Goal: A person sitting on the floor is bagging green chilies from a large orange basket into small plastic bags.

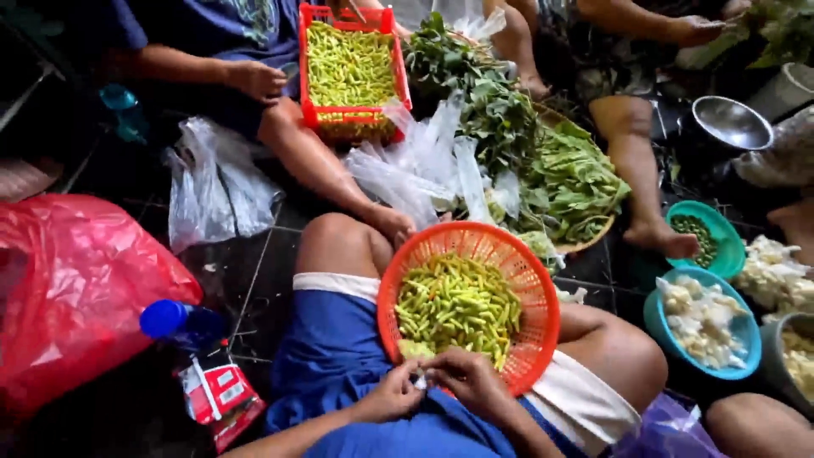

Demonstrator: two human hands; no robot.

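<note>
An orange round basket (530,280) rests on my lap, tilted toward me and filled with several yellow-green chillies (458,305). My left hand (392,392) and my right hand (469,379) meet at the basket's near rim. Between their fingertips they pinch one small pale chilli piece (419,380). I sit on the floor in blue shorts with a white hem, knees bent outward.
A red crate (310,59) of chillies stands ahead by another person's hand. Leafy greens (543,161) lie on a woven tray with clear plastic bags. Teal bowls (736,318) of white pieces sit right, near a metal bowl (731,120). A red plastic bag (76,288) and a blue-capped bottle (165,318) lie left.
</note>
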